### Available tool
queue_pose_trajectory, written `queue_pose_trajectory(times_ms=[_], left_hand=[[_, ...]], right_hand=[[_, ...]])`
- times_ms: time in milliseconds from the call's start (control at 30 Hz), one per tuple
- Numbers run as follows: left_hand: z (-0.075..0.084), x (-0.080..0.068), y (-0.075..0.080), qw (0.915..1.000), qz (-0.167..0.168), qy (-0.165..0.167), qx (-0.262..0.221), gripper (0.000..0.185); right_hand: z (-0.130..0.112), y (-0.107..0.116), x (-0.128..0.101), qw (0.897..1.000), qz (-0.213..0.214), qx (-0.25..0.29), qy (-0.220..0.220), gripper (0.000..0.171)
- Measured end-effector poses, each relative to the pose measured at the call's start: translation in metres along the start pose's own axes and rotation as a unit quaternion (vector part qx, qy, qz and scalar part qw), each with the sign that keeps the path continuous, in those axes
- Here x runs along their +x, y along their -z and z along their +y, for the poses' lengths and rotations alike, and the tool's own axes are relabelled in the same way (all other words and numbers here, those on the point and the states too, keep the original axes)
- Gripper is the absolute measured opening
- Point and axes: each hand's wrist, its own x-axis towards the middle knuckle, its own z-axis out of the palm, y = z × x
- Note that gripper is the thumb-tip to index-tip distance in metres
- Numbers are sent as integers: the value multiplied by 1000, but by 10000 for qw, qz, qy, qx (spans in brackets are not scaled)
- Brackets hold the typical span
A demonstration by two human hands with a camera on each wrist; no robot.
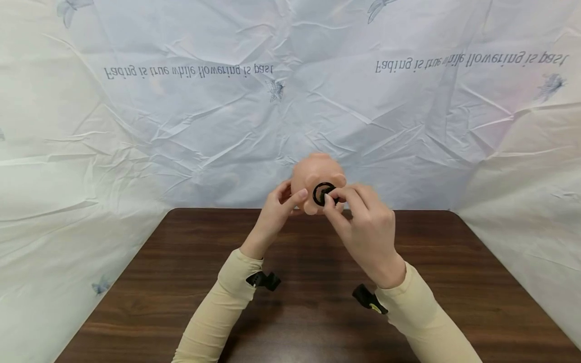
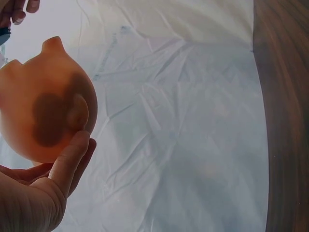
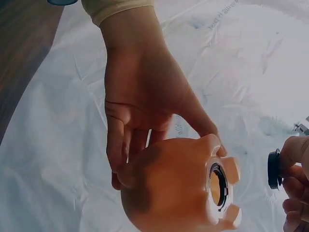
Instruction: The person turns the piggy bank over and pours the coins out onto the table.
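Note:
An orange piggy-bank-shaped hollow toy [image 1: 316, 175] is held up above the far edge of the table. My left hand [image 1: 278, 205] grips its body, fingers [image 3: 118, 145] and thumb curled around the rounded back [image 2: 46, 113]. The underside shows a round hole [image 3: 218, 186] between stubby feet. My right hand [image 1: 358, 217] pinches a black round plug [image 1: 323, 194] just in front of that hole; in the right wrist view the plug [image 3: 273, 169] is a short gap away from it.
A dark wooden table [image 1: 299, 302] lies below the hands. Crumpled white sheeting [image 1: 181, 126] with printed text covers the wall behind and both sides. Black wrist camera mounts [image 1: 263, 280] sit on both cream sleeves.

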Motion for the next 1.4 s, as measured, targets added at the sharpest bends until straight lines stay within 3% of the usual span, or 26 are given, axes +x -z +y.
queue_pose_trajectory(times_ms=[167,333,600,767,1067,1267,1400], left_hand=[[0,0,0,10000,-5,-21,30,68],[-1,-1,0,10000,-8,-50,-44,64],[-1,1,-2,10000,-43,-58,8,72],[-3,2,-1,10000,-45,-48,51,70],[-6,1,0,9999,-83,-75,40,72],[-6,3,0,9999,-109,-80,90,76],[-6,3,0,9998,-139,-89,77,76]], right_hand=[[5,4,1,9999,-47,105,-27,6],[31,6,-7,9998,-96,-169,-110,8],[89,46,-4,9943,1,-932,-510,18],[110,61,-6,9897,98,-1223,-735,16],[142,53,-24,9816,-615,-1410,-1133,15],[174,55,-41,9600,-1351,-1667,-1797,19],[191,56,-54,9308,-2168,-1642,-2443,21]])
